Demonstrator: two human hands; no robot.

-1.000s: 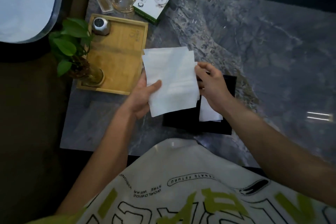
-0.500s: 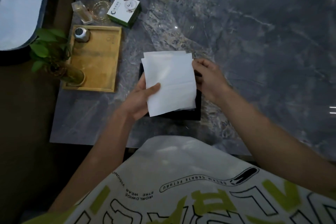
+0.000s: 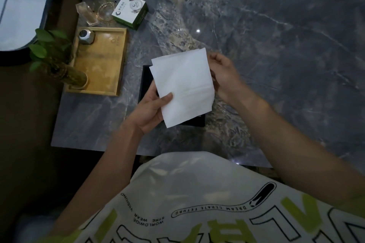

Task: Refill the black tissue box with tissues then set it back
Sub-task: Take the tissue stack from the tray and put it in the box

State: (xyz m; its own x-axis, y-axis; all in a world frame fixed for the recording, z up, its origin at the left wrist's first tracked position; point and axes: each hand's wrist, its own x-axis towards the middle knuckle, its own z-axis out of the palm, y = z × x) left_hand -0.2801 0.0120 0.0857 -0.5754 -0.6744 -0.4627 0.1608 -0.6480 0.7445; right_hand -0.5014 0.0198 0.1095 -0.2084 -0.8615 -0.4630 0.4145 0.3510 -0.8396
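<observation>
Your left hand (image 3: 151, 111) pinches the tissues (image 3: 182, 87) at their near-left edge, thumb on top — your right hand (image 3: 222, 74) grips their right edge. The box (image 3: 145, 83) sits on the table (image 3: 276, 65) just under the tissues; beyond-left of it, a tray (image 3: 104, 61).

Black tissue box (image 3: 147, 77) mostly hidden under the white tissues (image 3: 182, 87), its opening unseen, right hand (image 3: 223, 75) motion-blurred with fingertips tucked behind the tissues, print on the green-and-white carton (image 3: 129, 11) too small to read, bench (image 3: 276, 55) cut off at the right edge
</observation>
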